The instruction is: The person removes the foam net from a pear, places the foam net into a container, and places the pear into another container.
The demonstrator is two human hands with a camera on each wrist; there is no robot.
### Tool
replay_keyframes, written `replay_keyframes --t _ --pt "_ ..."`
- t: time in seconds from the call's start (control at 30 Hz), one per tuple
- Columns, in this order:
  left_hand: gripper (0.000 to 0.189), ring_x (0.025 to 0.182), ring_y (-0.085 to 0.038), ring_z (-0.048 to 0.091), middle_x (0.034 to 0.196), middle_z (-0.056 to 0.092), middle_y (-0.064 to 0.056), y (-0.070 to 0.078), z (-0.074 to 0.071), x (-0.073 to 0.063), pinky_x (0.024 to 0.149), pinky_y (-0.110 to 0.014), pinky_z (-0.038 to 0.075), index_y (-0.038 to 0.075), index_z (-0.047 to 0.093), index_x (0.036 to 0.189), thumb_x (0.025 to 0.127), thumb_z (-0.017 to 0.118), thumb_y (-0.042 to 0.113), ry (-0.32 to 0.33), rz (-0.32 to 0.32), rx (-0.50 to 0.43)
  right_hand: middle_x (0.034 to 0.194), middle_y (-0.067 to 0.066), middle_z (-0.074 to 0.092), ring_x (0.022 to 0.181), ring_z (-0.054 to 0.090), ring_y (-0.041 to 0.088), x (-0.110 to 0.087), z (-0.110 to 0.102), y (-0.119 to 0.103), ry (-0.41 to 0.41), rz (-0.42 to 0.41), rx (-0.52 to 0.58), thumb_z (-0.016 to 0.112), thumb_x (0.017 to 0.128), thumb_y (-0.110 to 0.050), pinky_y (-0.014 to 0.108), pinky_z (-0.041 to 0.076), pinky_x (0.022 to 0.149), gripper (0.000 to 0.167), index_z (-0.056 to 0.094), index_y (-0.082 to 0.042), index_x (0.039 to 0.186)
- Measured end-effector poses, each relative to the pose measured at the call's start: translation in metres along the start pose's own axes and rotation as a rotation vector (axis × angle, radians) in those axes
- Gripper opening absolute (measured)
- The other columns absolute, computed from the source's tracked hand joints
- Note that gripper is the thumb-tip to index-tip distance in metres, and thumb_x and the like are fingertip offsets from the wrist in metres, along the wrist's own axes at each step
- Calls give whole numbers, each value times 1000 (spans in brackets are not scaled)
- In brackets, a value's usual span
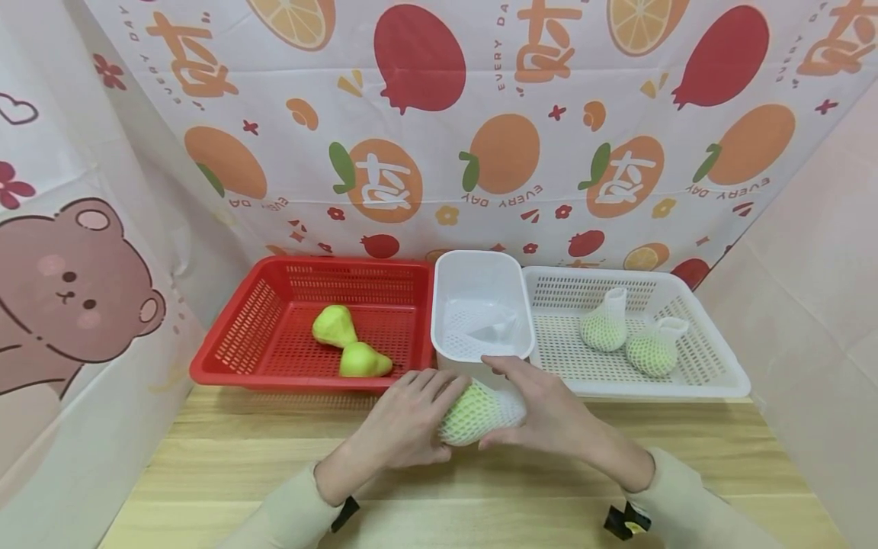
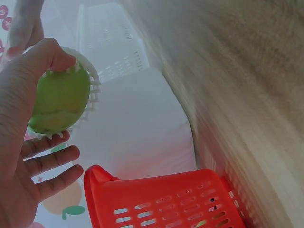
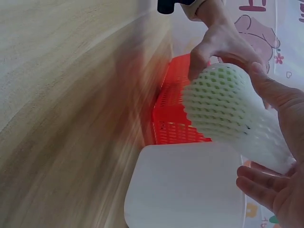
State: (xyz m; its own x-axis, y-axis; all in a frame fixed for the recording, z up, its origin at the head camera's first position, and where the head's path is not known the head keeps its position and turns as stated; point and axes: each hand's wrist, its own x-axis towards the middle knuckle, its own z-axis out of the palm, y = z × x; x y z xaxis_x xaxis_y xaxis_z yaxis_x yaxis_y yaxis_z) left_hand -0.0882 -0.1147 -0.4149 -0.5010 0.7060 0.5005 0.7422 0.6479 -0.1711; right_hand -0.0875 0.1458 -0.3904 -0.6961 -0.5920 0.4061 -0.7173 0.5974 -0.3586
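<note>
Above the table, both hands hold a green pear in a white foam net. My left hand grips its left end; in the left wrist view the thumb presses the net's rim and bare green skin shows at the opening. The other fingers spread below. My right hand is round the net's gathered neck, thumb on one side and fingers on the other. Two bare pears lie in the red basket. Two netted pears are in the white basket.
Between the two baskets stands a white bin with clear and white net-like material in it, just behind the hands. The wooden table runs up to fruit-printed cloth at the back, with cloth sides left and right.
</note>
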Motion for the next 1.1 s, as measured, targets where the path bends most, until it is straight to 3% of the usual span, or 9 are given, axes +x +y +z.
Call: replay_keyframes --t 0.2,0.43,0.67,0.83,1.1 --pt "100 101 -20 68 119 69 0 2 -4 3 84 -32 59 15 57 138 52 90 55 8 28 18 148 6 63 126 69 24 -1 2 -1 -46 47 12 93 66 -61 44 62 101 109 51 -11 153" --pt "100 102 -20 68 121 69 -2 2 -7 4 86 -33 60 14 58 139 54 89 55 7 42 23 148 5 63 128 68 22 -3 7 0 -46 29 45 92 66 -61 42 62 102 108 50 -15 155" --pt "99 105 -20 69 125 71 -2 2 -12 6 88 -33 61 13 59 142 56 89 54 19 54 16 143 4 66 123 69 18 -4 13 0 -17 -22 75 94 67 -58 38 63 98 106 51 -11 152" --pt "98 105 -19 70 125 73 -2 1 -13 6 88 -32 61 11 61 141 57 90 52 66 69 -3 142 4 67 121 70 19 -4 19 -1 9 -42 101 97 66 -53 36 62 98 108 50 -8 152" --pt "93 106 -18 71 123 74 0 -1 -13 6 90 -32 61 10 63 137 61 92 55 114 86 -29 133 4 70 113 73 17 -7 30 5 97 -95 120 100 63 -37 31 63 95 100 54 -7 146"
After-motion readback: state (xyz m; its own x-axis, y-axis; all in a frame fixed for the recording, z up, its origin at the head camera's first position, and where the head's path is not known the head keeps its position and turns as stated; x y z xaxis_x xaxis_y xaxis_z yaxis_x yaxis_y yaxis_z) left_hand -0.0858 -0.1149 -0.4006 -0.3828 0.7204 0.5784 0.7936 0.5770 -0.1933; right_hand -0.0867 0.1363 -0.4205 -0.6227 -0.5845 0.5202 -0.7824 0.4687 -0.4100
